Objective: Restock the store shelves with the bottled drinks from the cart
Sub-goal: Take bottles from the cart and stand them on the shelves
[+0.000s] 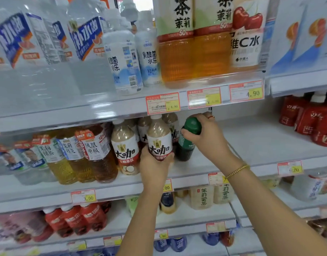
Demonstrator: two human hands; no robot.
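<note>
Left hand (155, 168) is gripping one bottle of beige drink (159, 143); right hand (208, 135) is clasping one green-capped bottle of dark liquid (185, 146) at the middle shelf (255, 143).

Upright milk-tea bottle (159, 139) beside green bottle (186, 144)

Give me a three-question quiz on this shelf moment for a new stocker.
1. True or false: the left hand holds a milk tea bottle.
2. The green bottle is held by: A the left hand, B the right hand, C neither.
3. Fill in: the green bottle is to the ___ of the milk tea bottle.
Key: 1 true; 2 B; 3 right.
</note>
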